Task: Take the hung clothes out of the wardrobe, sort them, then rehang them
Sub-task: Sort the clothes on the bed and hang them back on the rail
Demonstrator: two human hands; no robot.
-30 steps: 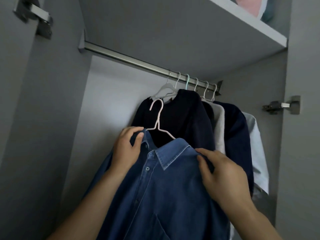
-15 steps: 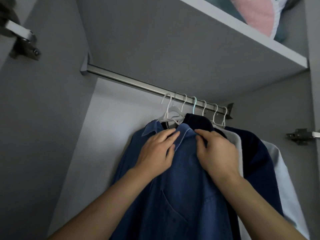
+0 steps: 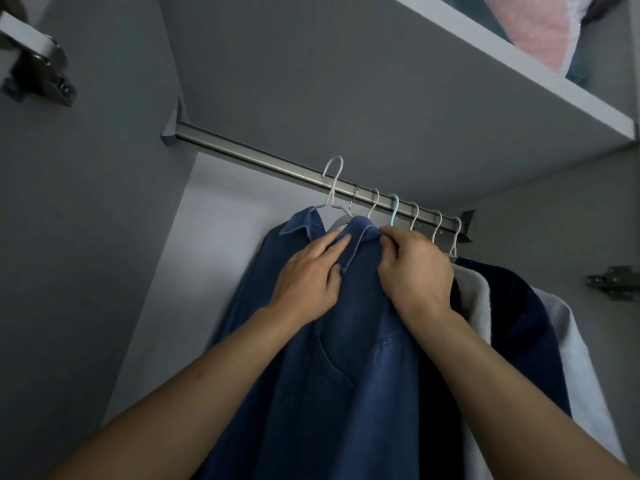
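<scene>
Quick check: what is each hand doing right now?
Left hand: fingers straight, resting on the denim shirt at its collar.
Right hand: fingers curled, pinching the shirt's collar.

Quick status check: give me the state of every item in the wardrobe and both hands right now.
Denim shirt: on a white hanger whose hook is at the rail; seating unclear.
Left hand: fingers straight, resting on the collar.
Right hand: pinching the collar.
Other garments: hung at the rail's right end.
Folded items: lying on the shelf above.
</scene>
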